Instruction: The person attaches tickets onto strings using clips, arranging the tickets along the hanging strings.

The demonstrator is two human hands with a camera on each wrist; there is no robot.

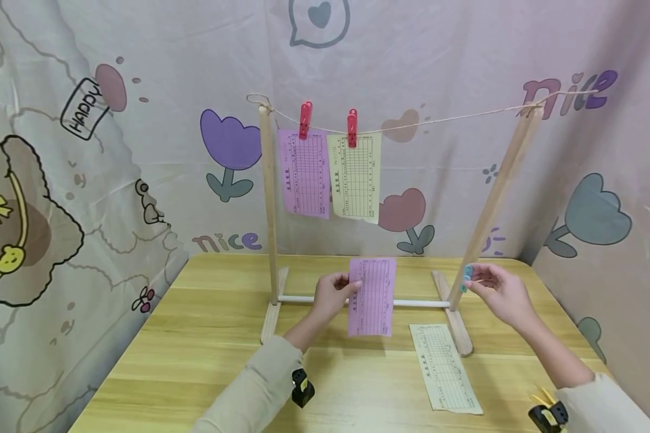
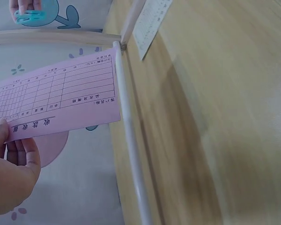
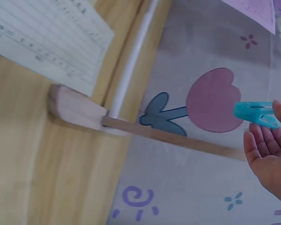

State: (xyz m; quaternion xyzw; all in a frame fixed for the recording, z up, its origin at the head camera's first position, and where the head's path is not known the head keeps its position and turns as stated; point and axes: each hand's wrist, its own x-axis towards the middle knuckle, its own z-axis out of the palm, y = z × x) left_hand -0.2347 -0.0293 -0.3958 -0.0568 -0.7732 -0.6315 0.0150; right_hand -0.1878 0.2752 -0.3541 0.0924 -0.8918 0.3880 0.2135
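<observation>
My left hand (image 1: pixel 333 296) pinches the left edge of a pink receipt slip (image 1: pixel 376 297), holding it upright in the air in front of the rack. In the left wrist view the thumb lies on the printed face of the slip (image 2: pixel 61 93). At the rack's right post, my right hand (image 1: pixel 501 294) pinches a teal clothespin (image 1: pixel 467 278) between thumb and fingers. The right wrist view shows this clothespin (image 3: pixel 255 112) close up. Above, a pink slip (image 1: pixel 305 174) and a pale yellow slip (image 1: pixel 355 177) hang side by side, each under a red clothespin (image 1: pixel 352 127).
A string (image 1: pixel 439 122) runs between the left wooden post (image 1: pixel 269 204) and the leaning right post (image 1: pixel 495 204). Low down, a white rod (image 1: pixel 422 304) joins the posts. Another pale yellow slip (image 1: pixel 445 368) lies on the wooden table (image 1: pixel 195 361) beside the right foot.
</observation>
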